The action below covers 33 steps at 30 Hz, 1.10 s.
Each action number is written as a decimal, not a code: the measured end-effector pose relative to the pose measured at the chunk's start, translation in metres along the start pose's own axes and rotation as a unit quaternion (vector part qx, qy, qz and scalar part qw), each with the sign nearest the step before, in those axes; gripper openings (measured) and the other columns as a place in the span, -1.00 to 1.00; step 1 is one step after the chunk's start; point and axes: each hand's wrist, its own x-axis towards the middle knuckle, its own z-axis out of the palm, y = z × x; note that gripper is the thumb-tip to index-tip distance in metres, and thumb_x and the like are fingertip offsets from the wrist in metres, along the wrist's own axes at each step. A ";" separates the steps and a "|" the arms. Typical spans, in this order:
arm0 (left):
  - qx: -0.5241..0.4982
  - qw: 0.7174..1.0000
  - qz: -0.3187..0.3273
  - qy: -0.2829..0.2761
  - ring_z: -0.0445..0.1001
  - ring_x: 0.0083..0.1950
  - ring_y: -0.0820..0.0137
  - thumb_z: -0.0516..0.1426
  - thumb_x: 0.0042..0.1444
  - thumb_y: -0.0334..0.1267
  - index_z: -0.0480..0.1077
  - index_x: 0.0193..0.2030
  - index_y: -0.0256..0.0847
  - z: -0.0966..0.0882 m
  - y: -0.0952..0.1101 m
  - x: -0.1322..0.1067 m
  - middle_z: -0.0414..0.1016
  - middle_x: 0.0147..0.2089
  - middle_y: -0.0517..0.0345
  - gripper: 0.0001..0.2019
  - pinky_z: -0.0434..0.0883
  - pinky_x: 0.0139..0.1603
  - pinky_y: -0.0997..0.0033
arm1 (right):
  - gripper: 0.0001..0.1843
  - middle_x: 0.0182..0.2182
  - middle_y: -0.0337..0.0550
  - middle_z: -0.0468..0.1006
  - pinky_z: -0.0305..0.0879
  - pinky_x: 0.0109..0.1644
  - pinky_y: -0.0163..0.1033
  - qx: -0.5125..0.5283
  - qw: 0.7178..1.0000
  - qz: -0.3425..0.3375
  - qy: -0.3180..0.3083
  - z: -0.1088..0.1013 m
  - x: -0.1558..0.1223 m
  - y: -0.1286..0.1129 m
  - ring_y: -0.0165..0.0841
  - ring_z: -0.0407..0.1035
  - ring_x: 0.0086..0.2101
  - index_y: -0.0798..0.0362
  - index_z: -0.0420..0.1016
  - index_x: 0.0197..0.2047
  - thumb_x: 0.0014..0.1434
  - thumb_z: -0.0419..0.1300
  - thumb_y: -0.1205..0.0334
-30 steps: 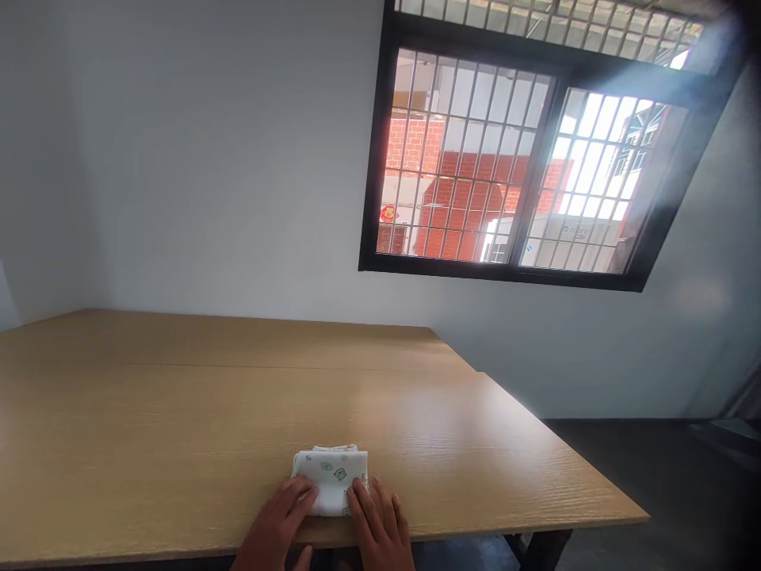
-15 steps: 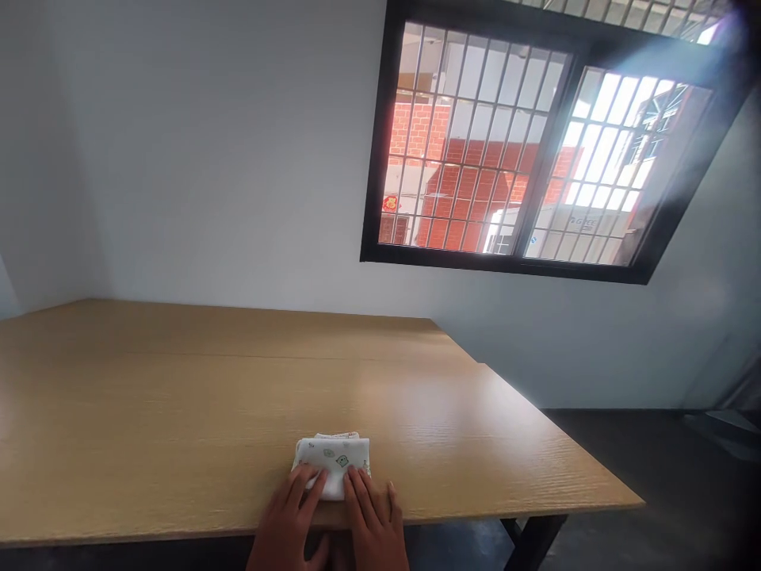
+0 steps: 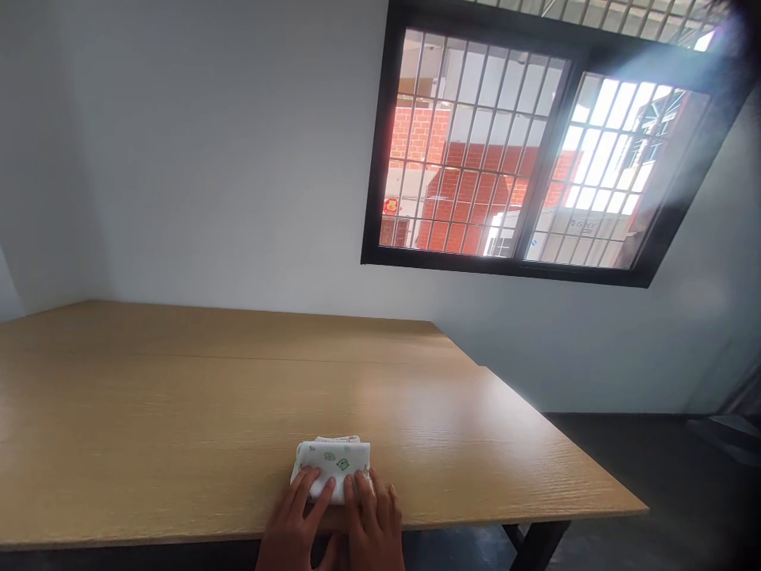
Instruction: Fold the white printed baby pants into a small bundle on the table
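Grip on that folded white cotton cloth [image 3: 336, 464] with the little green cartoon prints: clenched or what?

Nah, from the head cam neither bare hand is clenched. Left hand [image 3: 294, 519] and right hand [image 3: 372, 527] both lie flat on the cloth's near half, fingers spread, pressing down. No pinch that I can see, and the cloth isn't lifted off the wood.

What just changed?

Not much, honestly. A moment ago the fingers sat more along the cloth's sides; now they've crept further on top and the hands are closer together. The cloth looks about where it was.

Where is it, and which way does it lie?

Flat on a light oak-look wooden table [image 3: 178, 412], right by the near edge. Its long axis runs side to side, roughly parallel to that edge, with a slight tilt. The layered folded edge [image 3: 333, 438] faces away from the person.

What's around it?

Black-framed barred window [image 3: 385, 143] up on a pale grey wall [image 3: 178, 159], with a red brick building [image 3: 464, 190] outside. Past the table's black metal leg [image 3: 538, 547] there's a dark floor [image 3: 654, 476].
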 end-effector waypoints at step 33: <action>0.065 0.997 -0.025 -0.047 0.25 0.32 -0.05 0.17 -0.03 -0.28 0.21 0.34 -0.26 0.026 0.004 -0.020 0.25 0.34 -0.13 -0.28 0.43 0.10 0.04 | -0.26 -0.04 -0.01 0.56 0.37 -0.06 -0.16 0.068 0.997 -0.039 -0.006 -0.012 -0.009 0.043 -0.16 0.46 -0.08 0.12 0.16 0.36 0.10 0.12 0.25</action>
